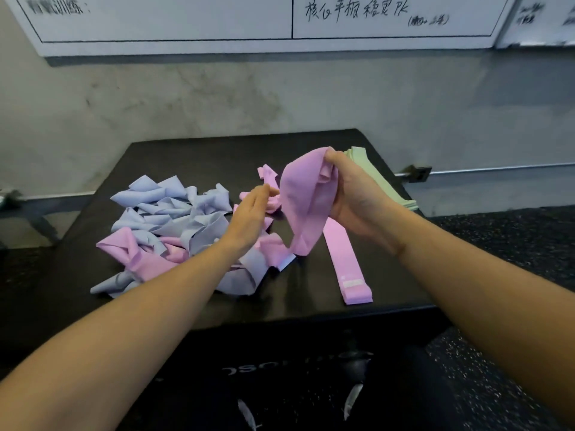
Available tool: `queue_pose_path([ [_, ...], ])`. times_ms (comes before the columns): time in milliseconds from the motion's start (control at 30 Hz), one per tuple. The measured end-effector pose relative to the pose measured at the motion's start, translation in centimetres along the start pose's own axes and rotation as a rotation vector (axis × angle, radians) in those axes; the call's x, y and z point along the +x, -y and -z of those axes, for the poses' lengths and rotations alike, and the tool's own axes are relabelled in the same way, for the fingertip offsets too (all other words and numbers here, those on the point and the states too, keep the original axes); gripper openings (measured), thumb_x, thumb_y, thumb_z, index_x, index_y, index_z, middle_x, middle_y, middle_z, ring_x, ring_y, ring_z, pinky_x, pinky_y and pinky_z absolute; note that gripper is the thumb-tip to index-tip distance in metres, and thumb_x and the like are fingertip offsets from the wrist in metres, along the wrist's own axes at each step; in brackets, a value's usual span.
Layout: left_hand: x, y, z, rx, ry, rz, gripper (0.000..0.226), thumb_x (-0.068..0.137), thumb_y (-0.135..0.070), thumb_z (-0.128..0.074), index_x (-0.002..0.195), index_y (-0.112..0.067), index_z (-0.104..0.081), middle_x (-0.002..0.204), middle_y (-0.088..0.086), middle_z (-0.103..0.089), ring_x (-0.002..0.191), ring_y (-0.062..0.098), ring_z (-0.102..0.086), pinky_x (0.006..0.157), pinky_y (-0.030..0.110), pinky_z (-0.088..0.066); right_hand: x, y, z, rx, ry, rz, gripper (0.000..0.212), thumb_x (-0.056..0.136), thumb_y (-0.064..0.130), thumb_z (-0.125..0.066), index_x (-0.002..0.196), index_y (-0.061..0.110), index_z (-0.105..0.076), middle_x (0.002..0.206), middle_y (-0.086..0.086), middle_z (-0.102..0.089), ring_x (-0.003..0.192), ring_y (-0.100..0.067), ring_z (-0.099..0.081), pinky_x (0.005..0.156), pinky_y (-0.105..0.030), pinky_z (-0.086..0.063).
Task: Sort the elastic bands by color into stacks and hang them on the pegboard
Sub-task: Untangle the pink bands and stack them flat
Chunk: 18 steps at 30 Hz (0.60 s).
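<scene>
Fingers (pixel 334 163) of the right hand (pixel 357 200) are curled over the top edge of a pink band (pixel 298 200), which is held up above the black table (pixel 193 157) and hangs in a loose loop down to near the surface. Straight, relaxed fingers are shown on the left hand (pixel 249 216), which is stretched out over the heap with its fingertips just beside the held band; whether they touch it cannot be told. Behind everything, a grey wall (pixel 280 98) is seen, with a whiteboard (pixel 186 23) bearing handwritten characters mounted across its top. The table is set against this wall, and speckled dark flooring (pixel 510 231) is seen to its right. On the left half of the table, a large tangled heap of bands (pixel 174 225) is spread, mostly blue with several pink ones mixed in at its near-left and right sides. A flat pink stack (pixel 345 262) is laid lengthwise on the table just right of the heap, below the held band. At the far right edge of the table, a green stack (pixel 382 178) is laid flat, partly hidden behind the right hand. A small metal bracket (pixel 418 173) with a rail is fixed to the wall to the right of the table.
</scene>
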State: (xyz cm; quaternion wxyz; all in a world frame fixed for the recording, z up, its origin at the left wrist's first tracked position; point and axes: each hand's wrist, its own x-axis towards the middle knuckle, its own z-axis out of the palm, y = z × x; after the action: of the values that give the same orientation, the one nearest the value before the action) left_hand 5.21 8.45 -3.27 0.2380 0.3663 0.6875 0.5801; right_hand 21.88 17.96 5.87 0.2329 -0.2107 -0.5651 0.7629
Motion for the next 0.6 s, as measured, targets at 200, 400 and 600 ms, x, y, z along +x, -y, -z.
queue_pose_path([
  [200, -5.2, -5.0, -1.6, -0.252, 0.081, -0.022, 0.031, 0.097, -0.044, -0.058, 0.093, -0.014, -0.065, 0.089, 0.006, -0.065, 0.082, 0.017, -0.062, 0.078, 0.032, -0.052, -3.8, 1.7, -0.7, -0.035, -0.020, -0.006, 0.030, 0.106, 0.034, -0.044, 0.106, 0.009, -0.062, 0.096, -0.011, -0.069, 0.094, -0.023, -0.068, 0.096, -0.046, -0.055],
  [400, -9.4, -6.6, -1.6, -0.271, 0.163, 0.000, 0.023, 0.082, -0.039, -0.074, 0.078, -0.020, -0.062, 0.086, 0.012, -0.056, 0.084, 0.028, -0.051, 0.080, 0.047, -0.042, -7.3, 2.2, -0.6, -0.102, 0.028, 0.023, 0.054, 0.109, 0.027, -0.040, 0.066, 0.021, -0.072, 0.070, 0.003, -0.071, 0.072, -0.014, -0.070, 0.071, -0.030, -0.055],
  [600, -12.8, -8.1, -0.7, -0.492, 0.143, 0.030, 0.025, 0.095, -0.009, -0.058, 0.072, -0.018, -0.062, 0.073, 0.010, -0.069, 0.060, 0.023, -0.064, 0.064, 0.031, -0.055, -10.7, 1.9, 0.3, -0.317, -0.018, 0.072, 0.028, 0.107, 0.022, -0.048, 0.109, -0.003, -0.062, 0.089, -0.015, -0.076, 0.078, -0.028, -0.069, 0.082, -0.039, -0.059],
])
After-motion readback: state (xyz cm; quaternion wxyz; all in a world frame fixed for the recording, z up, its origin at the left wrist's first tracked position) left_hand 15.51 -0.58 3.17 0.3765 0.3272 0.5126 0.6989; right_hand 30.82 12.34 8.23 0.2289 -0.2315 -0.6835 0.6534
